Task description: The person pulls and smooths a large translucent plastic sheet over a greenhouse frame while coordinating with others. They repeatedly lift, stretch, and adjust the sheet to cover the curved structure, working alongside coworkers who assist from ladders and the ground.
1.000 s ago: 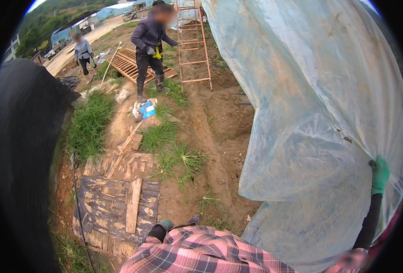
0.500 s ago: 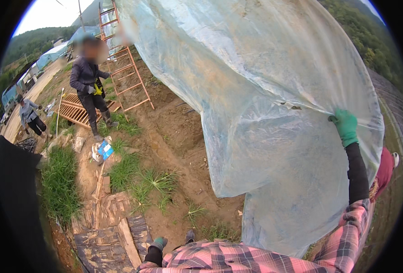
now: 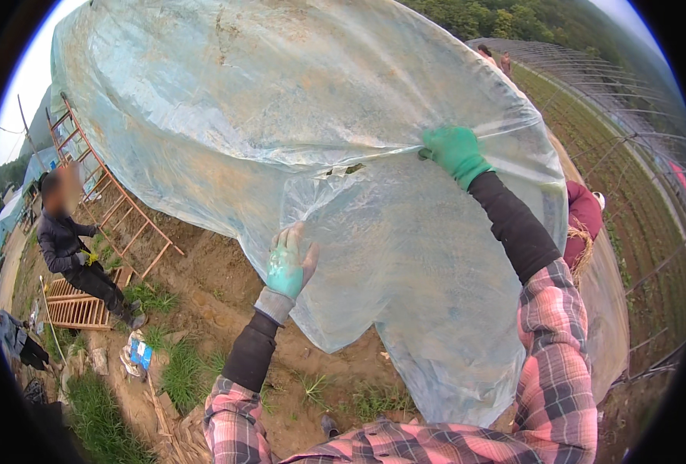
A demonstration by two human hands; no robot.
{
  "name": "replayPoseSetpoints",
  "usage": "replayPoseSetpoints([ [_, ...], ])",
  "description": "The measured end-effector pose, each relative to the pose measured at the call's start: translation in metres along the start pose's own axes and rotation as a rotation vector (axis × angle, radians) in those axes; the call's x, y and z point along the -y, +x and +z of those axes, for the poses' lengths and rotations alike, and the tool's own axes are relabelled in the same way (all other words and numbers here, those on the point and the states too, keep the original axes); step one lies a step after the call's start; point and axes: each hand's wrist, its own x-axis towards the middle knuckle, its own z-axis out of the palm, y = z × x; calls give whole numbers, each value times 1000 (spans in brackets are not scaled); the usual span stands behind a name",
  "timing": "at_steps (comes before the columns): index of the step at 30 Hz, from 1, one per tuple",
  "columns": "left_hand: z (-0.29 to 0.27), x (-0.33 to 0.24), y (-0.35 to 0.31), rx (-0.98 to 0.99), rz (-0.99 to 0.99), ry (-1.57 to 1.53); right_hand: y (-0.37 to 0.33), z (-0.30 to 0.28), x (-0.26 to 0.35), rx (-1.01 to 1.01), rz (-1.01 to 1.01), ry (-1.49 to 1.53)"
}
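Note:
A large, cloudy, translucent plastic sheet (image 3: 405, 255) hangs in front of me, bunched and creased, with a small torn spot near its middle. My right hand (image 3: 457, 155), in a green work glove, is closed on a gathered fold, and taut creases run out from its grip. Lower and to the left, my left hand (image 3: 287, 261) is raised before the sheet with its fingers extended; its glove is pale green and grey. Whether those fingers touch the plastic I cannot tell.
A person in dark clothes (image 3: 76, 247) stands at the left by a rusty orange ladder (image 3: 118, 197) and a slatted wooden pallet (image 3: 80, 309). Someone in maroon (image 3: 583, 220) is partly hidden behind the sheet's right edge. Bare hoops (image 3: 590, 81) stand over crop rows at the right.
My left hand has come up from low beside my body to the front of the sheet. My right hand keeps its grip. The view has turned to the right.

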Motion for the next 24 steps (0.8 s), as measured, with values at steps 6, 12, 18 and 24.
replayPoseSetpoints([
  [6, 43, -116, 150, -117, 380, 116, 4, 8, 3, 53, 49, 104],
  [12, 69, -160, 212, 193, 335, 453, 2, 13, 6, -62, 58, 55],
  [18, 69, -167, 242, 738, 235, 571, -3, 7, 6, -87, 47, 112],
  [24, 67, -191, 244, 777, 234, 714, -11, 14, 6, -143, 65, 136],
])
